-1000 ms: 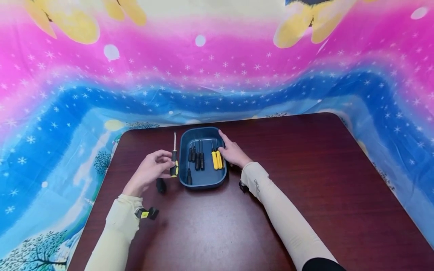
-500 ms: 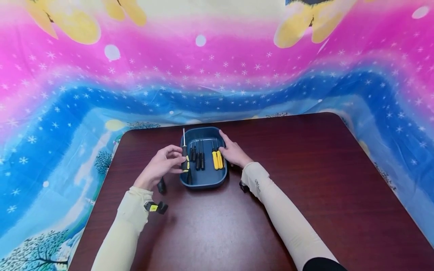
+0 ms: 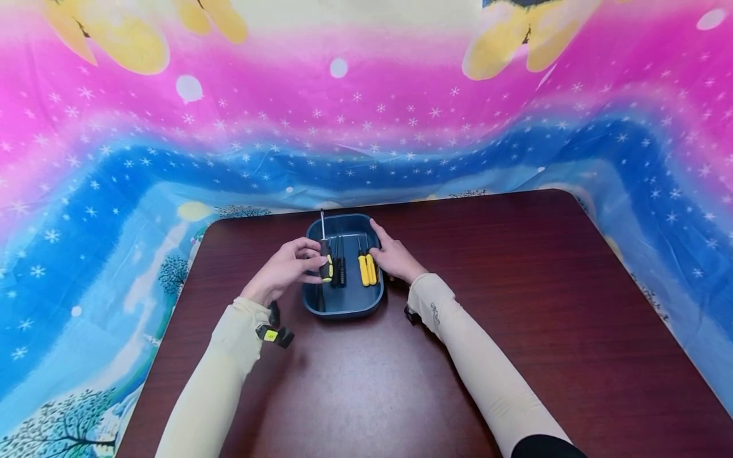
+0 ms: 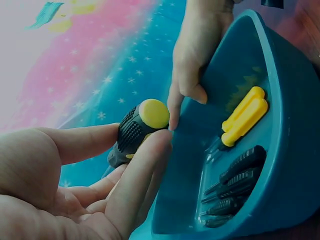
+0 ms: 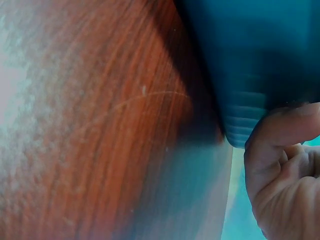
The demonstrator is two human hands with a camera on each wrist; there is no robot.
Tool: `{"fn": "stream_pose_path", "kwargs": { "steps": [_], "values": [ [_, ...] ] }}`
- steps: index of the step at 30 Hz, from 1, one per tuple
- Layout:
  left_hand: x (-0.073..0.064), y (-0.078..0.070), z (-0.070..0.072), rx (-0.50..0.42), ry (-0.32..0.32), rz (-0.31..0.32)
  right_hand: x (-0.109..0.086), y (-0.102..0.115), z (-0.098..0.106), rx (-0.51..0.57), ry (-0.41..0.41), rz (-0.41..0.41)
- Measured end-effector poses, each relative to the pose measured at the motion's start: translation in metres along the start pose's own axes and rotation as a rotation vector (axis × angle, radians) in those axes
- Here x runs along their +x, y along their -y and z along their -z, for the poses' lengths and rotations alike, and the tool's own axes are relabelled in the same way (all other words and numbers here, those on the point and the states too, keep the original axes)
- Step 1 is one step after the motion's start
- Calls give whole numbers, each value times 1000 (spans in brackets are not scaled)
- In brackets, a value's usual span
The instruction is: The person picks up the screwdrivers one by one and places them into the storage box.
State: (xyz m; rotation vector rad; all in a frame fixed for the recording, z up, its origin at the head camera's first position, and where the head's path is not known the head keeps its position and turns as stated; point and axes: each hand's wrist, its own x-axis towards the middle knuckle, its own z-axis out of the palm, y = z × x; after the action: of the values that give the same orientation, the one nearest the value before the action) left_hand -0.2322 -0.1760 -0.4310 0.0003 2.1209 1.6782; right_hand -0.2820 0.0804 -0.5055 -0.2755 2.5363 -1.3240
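In the head view my left hand (image 3: 289, 267) pinches a black-and-yellow screwdriver (image 3: 326, 264) between thumb and fingers, over the left part of a dark blue plastic bin (image 3: 352, 312). Its metal shaft points toward the far edge. The left wrist view shows the yellow butt of the screwdriver handle (image 4: 154, 113) facing the camera. My right hand (image 3: 396, 257) grips the bin's right wall, thumb on the inner side. Inside the bin lie two yellow-handled screwdrivers (image 4: 245, 117) near the right and several black-handled screwdrivers (image 4: 242, 165) on the left, partly hidden by my left hand in the head view.
The bin stands on a dark reddish wooden table (image 3: 515, 286), near its far edge. A black handle (image 3: 275, 313) lies on the table left of the bin, partly covered by my left wrist. Behind the table hangs a colourful printed cloth (image 3: 366, 114).
My left hand has carried the black-and-yellow screwdriver rightward and slightly away, from beside the bin to above it. My right hand and the bin stay where they were.
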Motion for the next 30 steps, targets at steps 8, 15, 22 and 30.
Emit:
{"fn": "stream_pose_path", "kwargs": {
  "steps": [8,15,22,30],
  "values": [
    [13,-10,-11,31,29,49,1,0,0,5,-2,-1],
    [24,-11,-19,56,51,104,3,-1,-2,3,-5,-2],
    [34,-11,-25,96,69,119,4,0,-3,1,-7,-21],
    [46,-10,-26,127,71,156,3,0,-3,1,-5,-25]
  ]
}}
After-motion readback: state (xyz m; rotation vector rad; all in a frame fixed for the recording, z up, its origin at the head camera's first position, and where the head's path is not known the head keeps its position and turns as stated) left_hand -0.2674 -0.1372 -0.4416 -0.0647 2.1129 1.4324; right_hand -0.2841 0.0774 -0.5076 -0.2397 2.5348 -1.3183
